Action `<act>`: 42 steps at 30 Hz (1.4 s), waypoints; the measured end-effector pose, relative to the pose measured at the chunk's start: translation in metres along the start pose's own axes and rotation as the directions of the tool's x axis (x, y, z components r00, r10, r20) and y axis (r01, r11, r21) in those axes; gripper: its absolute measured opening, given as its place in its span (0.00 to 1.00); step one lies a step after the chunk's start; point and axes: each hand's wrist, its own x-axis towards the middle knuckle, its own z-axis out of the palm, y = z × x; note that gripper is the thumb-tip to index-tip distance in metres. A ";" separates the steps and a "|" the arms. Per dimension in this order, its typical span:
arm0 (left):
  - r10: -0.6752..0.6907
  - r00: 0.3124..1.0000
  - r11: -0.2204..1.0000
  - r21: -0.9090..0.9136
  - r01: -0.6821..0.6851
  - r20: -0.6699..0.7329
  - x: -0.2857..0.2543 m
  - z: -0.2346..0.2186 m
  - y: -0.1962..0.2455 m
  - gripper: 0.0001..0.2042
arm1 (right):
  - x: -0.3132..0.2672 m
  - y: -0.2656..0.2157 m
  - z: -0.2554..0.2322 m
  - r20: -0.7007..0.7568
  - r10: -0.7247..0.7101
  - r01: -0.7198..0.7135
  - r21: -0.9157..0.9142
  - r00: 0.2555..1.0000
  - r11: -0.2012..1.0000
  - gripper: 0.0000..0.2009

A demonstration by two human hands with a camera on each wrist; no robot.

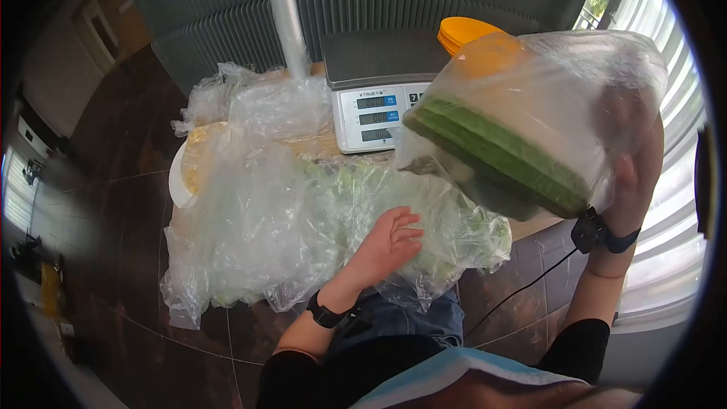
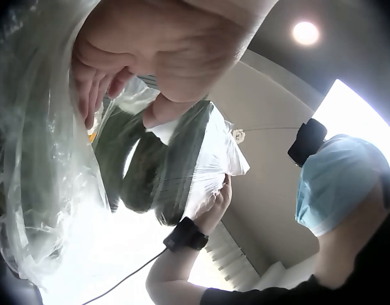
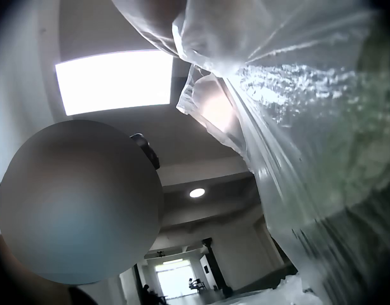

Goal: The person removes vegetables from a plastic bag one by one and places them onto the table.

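Vegetable bag [image 1: 534, 117] in curled right fingers [image 2: 219, 199], left fingers [image 1: 407, 234] loosely open.

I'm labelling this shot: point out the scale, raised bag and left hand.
Scale [image 1: 382, 60], head view: weighing plate.
Raised bag [image 1: 549, 98], head view: cloudy upper plastic.
Left hand [image 1: 379, 254], head view: its back.

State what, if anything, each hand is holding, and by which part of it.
The right hand holds a translucent plastic bag with long green vegetables inside, by the bag's gathered end. The left hand holds nothing.
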 end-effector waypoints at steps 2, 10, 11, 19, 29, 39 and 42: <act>0.102 0.984 0.960 -0.243 -0.136 -0.145 0.004 0.009 0.008 0.26 | 0.016 -0.026 0.022 0.074 0.020 -0.044 0.331 0.997 0.942 0.28; 0.033 0.985 0.770 -0.624 -0.132 -0.168 -0.004 -0.014 -0.030 0.41 | 0.045 -0.057 0.094 0.722 0.459 -0.434 0.684 0.518 -0.586 0.11; 0.038 0.980 0.740 -0.654 -0.158 -0.194 -0.007 -0.013 -0.028 0.40 | 0.041 -0.056 0.099 0.727 0.454 -0.436 0.678 0.515 -0.592 0.11; 0.271 0.754 0.947 0.026 -0.320 -0.599 -0.044 -0.045 0.049 0.38 | -0.032 -0.030 0.121 0.737 0.595 -0.481 0.668 0.321 -0.568 0.13; 0.289 0.694 0.942 0.324 -0.085 -0.659 -0.038 -0.080 0.036 0.37 | -0.091 0.005 0.175 0.821 0.520 -0.421 0.568 0.234 -0.707 0.14; 0.294 0.659 0.909 0.415 0.031 -0.692 -0.027 -0.078 0.038 0.35 | -0.137 0.035 0.141 0.692 0.621 -0.419 0.719 0.368 -0.554 0.15; 0.283 0.636 0.932 0.362 -0.006 -0.718 -0.028 -0.077 0.041 0.34 | -0.147 0.022 0.127 0.703 0.535 -0.399 0.709 0.469 -0.581 0.16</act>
